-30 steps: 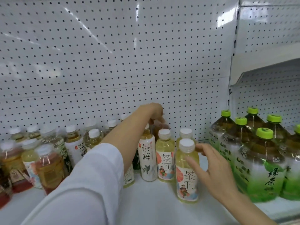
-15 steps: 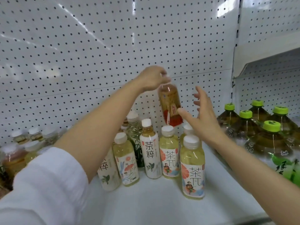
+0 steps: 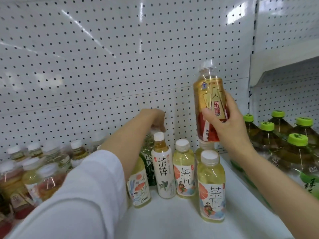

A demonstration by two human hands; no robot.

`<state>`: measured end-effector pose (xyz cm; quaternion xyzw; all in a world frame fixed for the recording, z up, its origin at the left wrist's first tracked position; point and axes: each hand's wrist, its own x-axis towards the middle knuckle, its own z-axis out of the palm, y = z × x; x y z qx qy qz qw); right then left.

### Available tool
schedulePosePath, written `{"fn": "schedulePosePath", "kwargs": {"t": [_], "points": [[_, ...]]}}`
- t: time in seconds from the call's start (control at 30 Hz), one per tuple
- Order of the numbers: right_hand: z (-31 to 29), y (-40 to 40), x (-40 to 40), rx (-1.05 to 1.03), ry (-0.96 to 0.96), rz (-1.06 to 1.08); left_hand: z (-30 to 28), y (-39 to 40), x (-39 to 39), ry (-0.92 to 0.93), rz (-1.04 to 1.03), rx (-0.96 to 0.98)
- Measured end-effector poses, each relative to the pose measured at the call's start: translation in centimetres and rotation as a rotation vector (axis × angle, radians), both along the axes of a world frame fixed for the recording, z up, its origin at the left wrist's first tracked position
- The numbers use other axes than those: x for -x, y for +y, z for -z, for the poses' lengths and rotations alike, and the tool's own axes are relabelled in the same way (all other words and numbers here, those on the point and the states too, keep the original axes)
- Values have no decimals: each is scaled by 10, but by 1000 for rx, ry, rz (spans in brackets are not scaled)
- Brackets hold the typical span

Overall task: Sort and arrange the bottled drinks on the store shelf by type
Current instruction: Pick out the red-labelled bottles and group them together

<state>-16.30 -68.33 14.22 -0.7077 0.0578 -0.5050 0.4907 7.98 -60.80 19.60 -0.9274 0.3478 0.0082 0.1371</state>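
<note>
Bottle with gold and red label (image 3: 209, 102) sits upright in our right hand (image 3: 224, 121), fingers wrapped round its lower half, raised at right of centre above the pale yellow bottles (image 3: 211, 185) on the white shelf (image 3: 172, 219). Our left hand (image 3: 155, 119) reaches to centre frame, fingers curled down onto a cap of the green bottle (image 3: 148, 163) behind; we cannot tell if it grips. Green-capped big bottles (image 3: 296, 152) stand at right.

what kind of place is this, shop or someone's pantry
Most likely a shop's drinks aisle. The white pegboard back panel and metal shelf are retail fittings, and many bottled teas stand grouped beside large green-capped bottles. The right hand holds a gold and red bottle.
</note>
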Motion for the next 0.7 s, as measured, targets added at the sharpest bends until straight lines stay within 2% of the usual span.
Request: {"fn": "schedulePosePath", "kwargs": {"t": [0.17,0.3,0.37,0.5,0.7], "points": [[-1,14,33,-27,-51,36,2,-8,1,-84,41,-152],[6,24,55,-40,-120,18,-3,9,1,-13,119,-63],[8,29,61,-38,-132,0,-16,22,6,45,157,79],[6,37,64,-6,-145,-61,-74,67,37,135,215,524],[27,61,61,-20,-128,-210,-124,162,80,-36,231,1149]]}}
